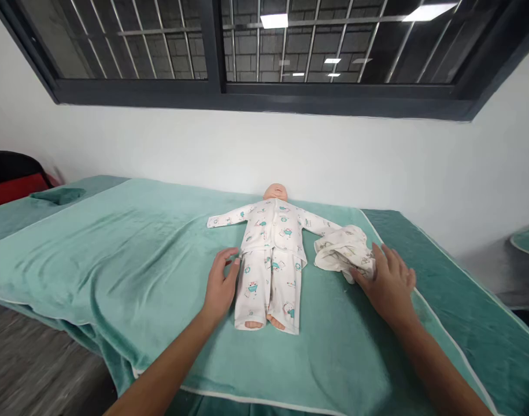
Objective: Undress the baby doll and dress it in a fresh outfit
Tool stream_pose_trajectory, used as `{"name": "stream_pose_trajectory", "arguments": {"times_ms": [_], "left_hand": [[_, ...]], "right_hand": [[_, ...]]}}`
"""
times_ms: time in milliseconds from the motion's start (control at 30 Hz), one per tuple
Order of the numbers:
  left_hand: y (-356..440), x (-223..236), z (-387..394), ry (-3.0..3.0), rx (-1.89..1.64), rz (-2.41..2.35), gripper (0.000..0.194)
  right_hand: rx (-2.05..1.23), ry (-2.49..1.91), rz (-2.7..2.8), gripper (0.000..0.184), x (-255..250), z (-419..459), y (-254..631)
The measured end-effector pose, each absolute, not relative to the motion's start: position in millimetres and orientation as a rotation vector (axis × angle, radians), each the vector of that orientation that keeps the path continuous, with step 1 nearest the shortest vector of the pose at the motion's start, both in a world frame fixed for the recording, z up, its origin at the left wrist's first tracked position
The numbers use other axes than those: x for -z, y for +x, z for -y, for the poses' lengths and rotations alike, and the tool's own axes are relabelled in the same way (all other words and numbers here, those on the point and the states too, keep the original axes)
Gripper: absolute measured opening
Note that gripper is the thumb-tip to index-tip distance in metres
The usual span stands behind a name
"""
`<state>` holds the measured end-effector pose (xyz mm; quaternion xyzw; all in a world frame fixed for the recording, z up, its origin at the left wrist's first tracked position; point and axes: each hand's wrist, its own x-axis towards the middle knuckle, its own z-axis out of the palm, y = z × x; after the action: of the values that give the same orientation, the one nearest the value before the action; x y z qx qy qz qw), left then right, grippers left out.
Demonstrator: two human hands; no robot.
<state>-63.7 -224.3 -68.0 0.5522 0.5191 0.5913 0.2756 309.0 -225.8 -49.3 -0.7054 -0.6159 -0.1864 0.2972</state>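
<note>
A baby doll (276, 192) lies on its back on a light green blanket (160, 254), its head toward the wall. It wears a white printed pyjama top (273, 228) and matching trousers (264, 289). The top is closed at the front, and the doll's feet show slightly at the trouser hems. My left hand (222, 283) is beside the trouser leg at the left, fingers loosely apart, holding nothing. At the right, a bunched white printed cloth (344, 249) lies by the doll's sleeve. My right hand (388, 283) is at its edge, thumb against it and fingers spread.
A darker green cover (455, 300) lies under the blanket at the right. Behind the bed stands a white wall (181, 150) with a dark-framed, barred window (264, 101) above. A black and red object (17, 179) is at the far left. The floor (34, 358) shows below left.
</note>
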Motion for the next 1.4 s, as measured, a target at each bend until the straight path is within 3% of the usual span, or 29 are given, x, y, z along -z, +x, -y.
{"name": "stream_pose_trajectory", "arguments": {"times_ms": [167,433,667,1133,1400], "left_hand": [[-56.0,44.7,170.8,1.546,-1.541,-1.403,0.030],[-5.8,-2.4,40.2,1.711,-1.288,-1.361,0.034],[3.0,7.1,1.4,2.009,-1.171,-1.232,0.041],[6.2,3.4,10.4,1.988,-1.167,-1.364,0.037],[7.6,1.6,11.5,1.956,-1.176,-1.400,0.035]], "right_hand": [[0.590,-1.481,1.649,0.049,29.8,229.5,252.9],[-0.201,-1.327,1.562,0.039,7.2,88.6,164.4],[-0.655,-1.274,1.489,0.024,12.6,11.9,151.1],[-0.684,-1.247,1.356,0.020,11.7,19.1,152.6],[-0.693,-1.141,1.375,0.028,16.4,16.3,154.2]]}}
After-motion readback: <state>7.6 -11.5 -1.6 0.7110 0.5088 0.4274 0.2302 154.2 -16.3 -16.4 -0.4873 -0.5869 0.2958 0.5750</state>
